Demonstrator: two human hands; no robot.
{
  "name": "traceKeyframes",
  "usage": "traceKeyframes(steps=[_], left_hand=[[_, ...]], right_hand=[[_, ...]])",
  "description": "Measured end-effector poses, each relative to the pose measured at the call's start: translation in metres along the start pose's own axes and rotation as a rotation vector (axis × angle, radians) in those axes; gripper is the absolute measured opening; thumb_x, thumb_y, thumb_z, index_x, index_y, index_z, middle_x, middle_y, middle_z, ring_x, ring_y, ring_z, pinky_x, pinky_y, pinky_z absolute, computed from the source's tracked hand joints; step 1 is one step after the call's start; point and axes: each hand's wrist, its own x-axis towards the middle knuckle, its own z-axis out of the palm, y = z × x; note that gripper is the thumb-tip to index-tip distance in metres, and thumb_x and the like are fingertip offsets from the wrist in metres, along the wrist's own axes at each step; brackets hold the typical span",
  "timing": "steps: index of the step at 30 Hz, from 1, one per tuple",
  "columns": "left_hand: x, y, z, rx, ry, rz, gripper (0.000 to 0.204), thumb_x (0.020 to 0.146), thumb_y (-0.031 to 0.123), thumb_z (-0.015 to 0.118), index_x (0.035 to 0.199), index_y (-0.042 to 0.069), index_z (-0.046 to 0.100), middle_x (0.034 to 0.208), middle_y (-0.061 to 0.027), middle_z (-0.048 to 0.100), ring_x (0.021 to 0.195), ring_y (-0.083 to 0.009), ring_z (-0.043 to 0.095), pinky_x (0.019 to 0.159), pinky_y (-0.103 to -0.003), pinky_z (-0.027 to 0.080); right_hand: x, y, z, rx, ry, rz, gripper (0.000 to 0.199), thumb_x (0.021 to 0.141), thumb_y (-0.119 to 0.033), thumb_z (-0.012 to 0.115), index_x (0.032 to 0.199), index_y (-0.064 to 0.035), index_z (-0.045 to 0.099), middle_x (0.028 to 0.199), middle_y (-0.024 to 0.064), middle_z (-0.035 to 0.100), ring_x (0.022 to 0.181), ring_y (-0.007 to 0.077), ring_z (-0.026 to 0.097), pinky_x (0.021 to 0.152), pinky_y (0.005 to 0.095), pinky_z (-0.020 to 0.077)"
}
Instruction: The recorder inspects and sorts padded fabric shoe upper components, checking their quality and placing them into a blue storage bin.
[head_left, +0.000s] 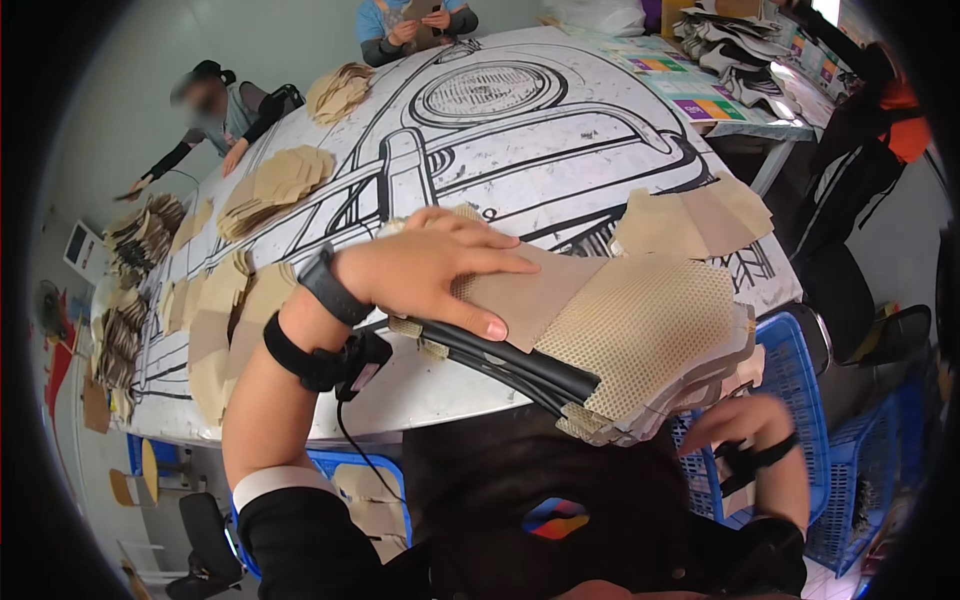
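Note:
My left hand (440, 265) lies spread on a stack of beige mesh fabric pieces (650, 330), near the front edge of the table. Its fingers are apart and press on a smooth beige panel (545, 295) on top. Thick black strips (500, 360) run along the stack's near side, just below my left thumb. The stack's right end reaches past the table's edge. Beside that end, my right hand (740, 420) is over a blue plastic basket (800, 370), blurred, its fingers stretched toward the left and nothing visible in them.
The white table (390, 390) bears a black line drawing. Other beige stacks (275, 190) lie at the left, more pieces (695, 220) at the right. Two people (225, 110) (415, 25) are at the far side. Another blue basket (400, 480) stands below the table.

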Motion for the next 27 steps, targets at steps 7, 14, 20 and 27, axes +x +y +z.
traceKeyframes(steps=[7,14,20,27], left_hand=[[0.028,0.001,-0.014,-0.270,-0.057,0.173,0.068,0.063,0.043,0.085,0.108,0.001,0.053,0.120,-0.0172,0.058,0.115,-0.0334,0.054,0.096,-0.038,0.039],[0.018,0.014,-0.006,-0.246,0.007,0.093,0.063,0.068,0.043,0.082,0.101,0.000,0.050,0.103,-0.0211,0.059,0.094,-0.0377,0.061,0.080,-0.038,0.048],[0.015,0.058,0.003,-0.193,-0.016,-0.320,0.081,0.078,0.071,0.055,0.110,-0.003,0.049,0.098,-0.0253,0.056,0.085,-0.0393,0.060,0.077,-0.039,0.049],[0.039,0.009,-0.011,-0.418,-0.158,-0.205,0.050,0.092,0.049,0.054,0.110,0.002,0.054,0.112,-0.0120,0.055,0.099,-0.0236,0.057,0.087,-0.037,0.045]], right_hand=[[0.143,0.011,0.056,0.272,0.263,-0.390,0.044,0.093,-0.012,0.058,0.135,-0.0028,0.047,0.132,0.0095,0.054,0.124,0.0199,0.048,0.106,0.0325,0.0353],[0.125,-0.018,0.064,0.242,0.471,-0.500,0.049,0.087,-0.001,0.060,0.134,0.0000,0.046,0.137,0.0129,0.049,0.128,0.0232,0.045,0.108,0.0361,0.0336],[0.115,-0.014,0.063,0.721,0.670,-0.905,0.074,0.078,0.011,0.057,0.144,-0.0017,0.026,0.151,0.0135,0.026,0.140,0.0256,0.025,0.116,0.0412,0.0135],[0.130,-0.037,0.072,1.132,0.600,-0.959,0.079,0.082,0.008,0.051,0.146,-0.0185,0.014,0.152,0.0148,0.017,0.140,0.0327,0.021,0.116,0.0469,0.0139]])
